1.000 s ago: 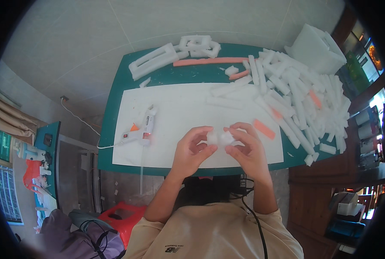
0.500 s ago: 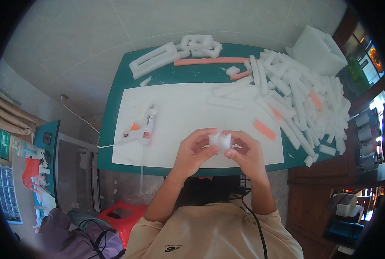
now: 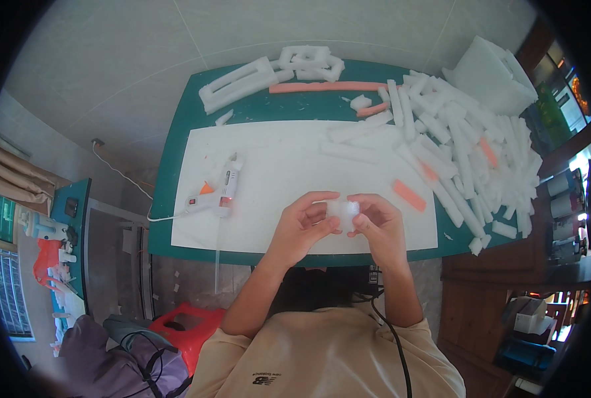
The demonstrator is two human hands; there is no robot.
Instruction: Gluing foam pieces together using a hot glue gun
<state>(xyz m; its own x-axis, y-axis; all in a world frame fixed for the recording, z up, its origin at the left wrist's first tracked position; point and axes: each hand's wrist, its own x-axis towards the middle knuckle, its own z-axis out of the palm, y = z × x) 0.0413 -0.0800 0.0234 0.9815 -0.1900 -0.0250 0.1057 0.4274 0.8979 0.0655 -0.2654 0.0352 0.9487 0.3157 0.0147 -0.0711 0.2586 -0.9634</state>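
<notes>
A small white foam piece (image 3: 343, 213) is held between my two hands, above the near edge of the white board (image 3: 269, 172). My left hand (image 3: 306, 222) pinches its left side with thumb and fingers. On the opposite side, the fingers and thumb of my right hand (image 3: 379, 225) close on the same piece. Part of the foam is hidden by the fingertips. To the left of my hands, a white hot glue gun (image 3: 227, 189) lies on the board, its clear glue stick sticking out toward the near edge.
Foam strips (image 3: 464, 149) lie heaped at the right, before a large white foam block (image 3: 491, 76). White foam frames (image 3: 239, 85) and a long pink strip (image 3: 328, 87) line the green table's far side. A red stool (image 3: 192, 331) stands below left; the glue gun's cord (image 3: 126, 170) runs left.
The foam piece has been turned in my hands, and my fingers have shifted on it. The view has tilted slightly; the glue gun and strips stay where they were.
</notes>
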